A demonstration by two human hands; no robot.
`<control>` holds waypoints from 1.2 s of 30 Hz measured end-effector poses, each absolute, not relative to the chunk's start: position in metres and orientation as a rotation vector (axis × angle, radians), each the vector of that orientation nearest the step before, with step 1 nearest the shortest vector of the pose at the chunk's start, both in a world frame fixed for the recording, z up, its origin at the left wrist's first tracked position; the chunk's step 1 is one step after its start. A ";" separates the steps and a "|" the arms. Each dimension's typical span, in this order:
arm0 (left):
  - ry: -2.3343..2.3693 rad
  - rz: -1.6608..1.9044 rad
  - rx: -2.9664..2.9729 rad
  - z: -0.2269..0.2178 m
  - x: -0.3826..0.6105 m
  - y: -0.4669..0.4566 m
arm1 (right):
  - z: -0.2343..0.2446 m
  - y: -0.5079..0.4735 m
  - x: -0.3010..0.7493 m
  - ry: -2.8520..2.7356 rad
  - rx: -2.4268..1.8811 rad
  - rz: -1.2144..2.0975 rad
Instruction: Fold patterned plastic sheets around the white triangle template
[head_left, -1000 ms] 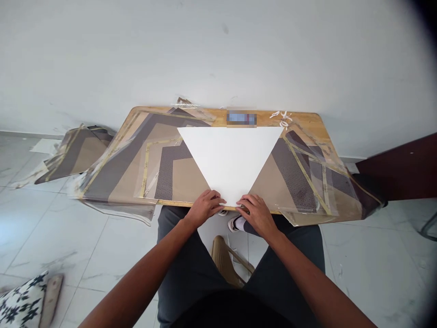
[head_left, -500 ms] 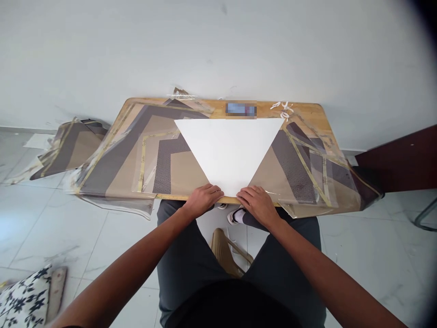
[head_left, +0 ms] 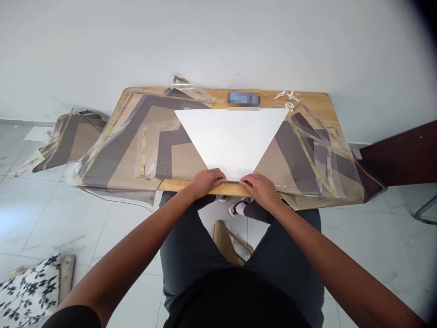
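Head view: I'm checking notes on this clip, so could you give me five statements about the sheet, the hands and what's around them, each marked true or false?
1. The left hand and right hand are both at the near edge of the white sheet. True.
2. The sheet is widest at its near edge. False: it is widest at its far edge.
3. White scraps lie on the table, beyond the sheet. True.
4. The two hands touch each other. False: there is a gap between them.
5. The blurred item lies in front of the sheet's near edge. False: it is beyond the far edge.
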State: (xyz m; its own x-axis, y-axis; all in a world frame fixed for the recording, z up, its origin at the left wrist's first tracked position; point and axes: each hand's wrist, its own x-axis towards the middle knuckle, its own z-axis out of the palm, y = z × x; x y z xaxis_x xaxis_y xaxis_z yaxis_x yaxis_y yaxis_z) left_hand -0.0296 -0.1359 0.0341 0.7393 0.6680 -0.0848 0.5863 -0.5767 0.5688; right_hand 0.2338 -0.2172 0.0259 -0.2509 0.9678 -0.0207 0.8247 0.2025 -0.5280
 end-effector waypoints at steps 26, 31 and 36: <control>1.006 0.193 2.212 0.041 -0.025 -0.125 | 0.030 -0.205 0.240 -2.070 -1.732 0.794; 1.011 0.203 2.164 0.041 -0.026 -0.127 | 0.030 -0.208 0.241 -2.090 -1.698 0.788; 1.004 0.203 2.155 0.040 -0.027 -0.126 | 0.032 -0.209 0.241 -2.111 -1.682 0.762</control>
